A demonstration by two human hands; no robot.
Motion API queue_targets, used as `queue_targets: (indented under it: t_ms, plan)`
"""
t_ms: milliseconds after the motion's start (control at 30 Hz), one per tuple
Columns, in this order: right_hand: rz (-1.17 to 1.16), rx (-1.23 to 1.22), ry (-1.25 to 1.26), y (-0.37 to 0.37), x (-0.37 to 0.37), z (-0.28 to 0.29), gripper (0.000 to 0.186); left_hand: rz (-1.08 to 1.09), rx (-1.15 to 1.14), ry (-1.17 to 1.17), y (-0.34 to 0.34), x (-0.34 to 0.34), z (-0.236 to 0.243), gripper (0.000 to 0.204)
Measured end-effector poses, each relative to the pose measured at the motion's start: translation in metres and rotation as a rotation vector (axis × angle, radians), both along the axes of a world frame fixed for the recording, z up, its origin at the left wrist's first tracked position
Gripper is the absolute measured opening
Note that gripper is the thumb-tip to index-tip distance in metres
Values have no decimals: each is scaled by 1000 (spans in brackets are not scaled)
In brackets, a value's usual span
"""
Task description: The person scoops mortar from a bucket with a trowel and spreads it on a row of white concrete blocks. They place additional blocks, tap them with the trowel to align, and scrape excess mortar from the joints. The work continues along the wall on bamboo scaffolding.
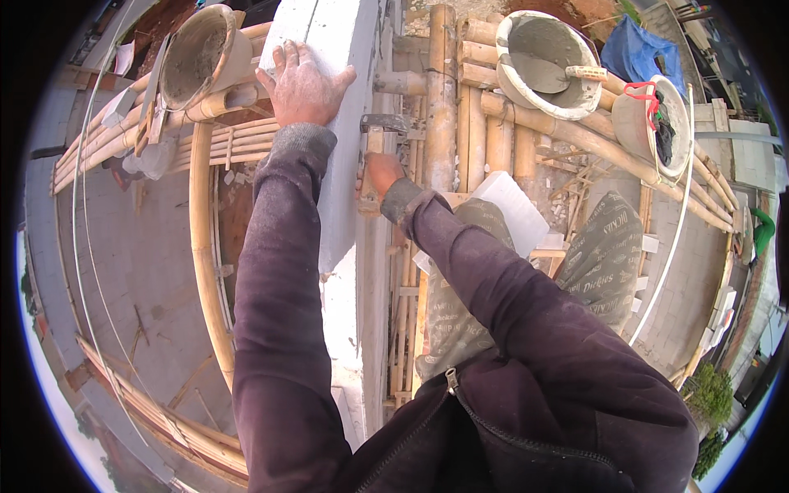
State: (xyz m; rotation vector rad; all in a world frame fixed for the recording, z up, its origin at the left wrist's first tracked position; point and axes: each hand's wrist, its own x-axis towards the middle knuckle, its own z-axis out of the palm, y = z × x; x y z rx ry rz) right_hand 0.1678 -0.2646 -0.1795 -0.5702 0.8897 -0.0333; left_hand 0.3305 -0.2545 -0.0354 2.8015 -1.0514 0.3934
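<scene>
My left hand [302,86] rests palm down, fingers spread, on the top of a long white block wall [333,230] running away from me. Just to its right, along the wall's side, my right hand [381,174] is closed around what looks like a wooden piece with a grey metal bar [384,123] at its far end; the exact shape is partly hidden by the hand. A loose white block [516,205] lies to the right, beside my legs.
Bamboo scaffolding [444,99] surrounds the wall. A mortar bucket [197,66] stands at upper left, another with a handled tool [536,70] and a third [670,127] at upper right. Cords hang at left. A grey floor [152,271] lies below; a blue tarp [633,53] is behind.
</scene>
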Motion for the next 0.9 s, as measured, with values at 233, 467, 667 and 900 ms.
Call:
queue_targets:
  t_ms: [233, 467, 667, 900]
  plan:
    - [-111, -167, 59, -28, 29, 5, 19, 45, 44, 36, -1, -4, 4, 92]
    - [-9, -388, 81, -88, 78, 12, 23, 76, 56, 96, -2, -10, 15, 89]
    - [175, -614, 130, -119, 102, -31, 24, 73, 16, 103, -2, -13, 19, 91]
    - [185, -1130, 310, -134, 61, 61, 41, 61, 44, 158, -1, -13, 24, 94]
